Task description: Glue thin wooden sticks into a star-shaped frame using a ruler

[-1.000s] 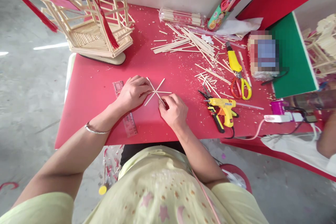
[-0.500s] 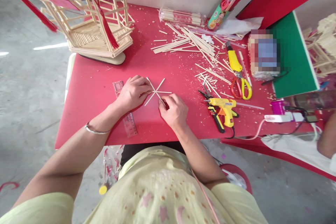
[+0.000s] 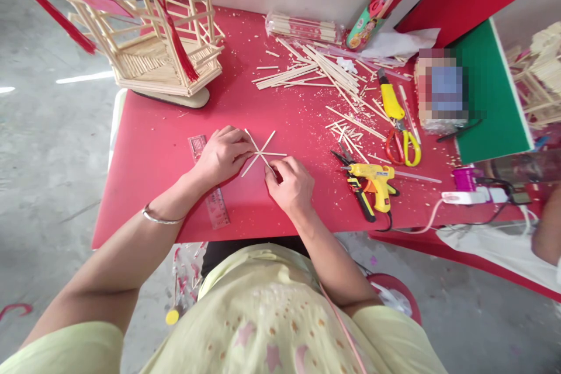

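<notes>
Thin wooden sticks crossed at their middles form a six-armed star (image 3: 265, 143) just above the red tabletop (image 3: 153, 187). My left hand (image 3: 225, 155) pinches the end of its left arm between thumb and fingers. On the other side, my right hand (image 3: 290, 184) has its fingertips closed on the lower right arm's end. A clear ruler (image 3: 218, 209) lies flat on the table, partly hidden under my left hand and wrist.
A stick-built pavilion model (image 3: 166, 64) with red tassels stands back left. Loose sticks (image 3: 302, 73), scissors (image 3: 405, 143), a yellow glue gun (image 3: 372, 178), pliers (image 3: 362, 198) and a power strip (image 3: 464, 196) lie to the right. Another person's arm (image 3: 546, 234) shows at the far right.
Both my hands and the stick star stay practically still. The other person's arm at the right edge shifts very slightly.
</notes>
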`<state>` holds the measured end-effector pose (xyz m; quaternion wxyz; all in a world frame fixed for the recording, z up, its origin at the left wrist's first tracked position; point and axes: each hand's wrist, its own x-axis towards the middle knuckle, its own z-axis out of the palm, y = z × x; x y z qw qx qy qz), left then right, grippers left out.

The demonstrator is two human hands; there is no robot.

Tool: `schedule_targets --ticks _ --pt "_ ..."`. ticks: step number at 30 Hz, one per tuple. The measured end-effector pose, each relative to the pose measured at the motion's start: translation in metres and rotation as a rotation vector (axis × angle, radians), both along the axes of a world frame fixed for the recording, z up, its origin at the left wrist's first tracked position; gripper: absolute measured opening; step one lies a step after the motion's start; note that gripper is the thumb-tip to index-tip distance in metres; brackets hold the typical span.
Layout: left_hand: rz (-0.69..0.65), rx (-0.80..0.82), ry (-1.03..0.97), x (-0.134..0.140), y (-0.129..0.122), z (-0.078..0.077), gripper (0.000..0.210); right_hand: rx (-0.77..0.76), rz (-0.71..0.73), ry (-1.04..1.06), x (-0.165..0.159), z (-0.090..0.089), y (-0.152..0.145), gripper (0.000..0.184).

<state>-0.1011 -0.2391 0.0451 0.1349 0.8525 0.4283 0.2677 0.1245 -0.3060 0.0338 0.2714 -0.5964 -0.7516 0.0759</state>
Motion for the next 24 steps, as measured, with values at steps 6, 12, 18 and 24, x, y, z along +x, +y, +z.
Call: schedule_targets --ticks 6,12,18,24 --pt "0.005 -0.003 -0.003 0.0008 -0.0002 0.0003 0.036 -0.015 -0.001 0.007 -0.0009 0.0004 0.0009 0.015" --pt "-0.001 0.001 -0.006 0.0007 -0.0004 0.0008 0.035 -0.014 -0.008 0.007 -0.0010 0.0022 0.0010 0.014" --pt "0.005 -0.005 -0.005 0.0008 -0.0006 0.0016 0.034 0.007 -0.009 0.003 -0.0008 0.0027 0.0010 0.014" --pt "0.004 -0.015 -0.004 0.0011 -0.0008 0.0026 0.035 -0.003 -0.002 -0.005 -0.0002 0.0025 0.0011 0.014"
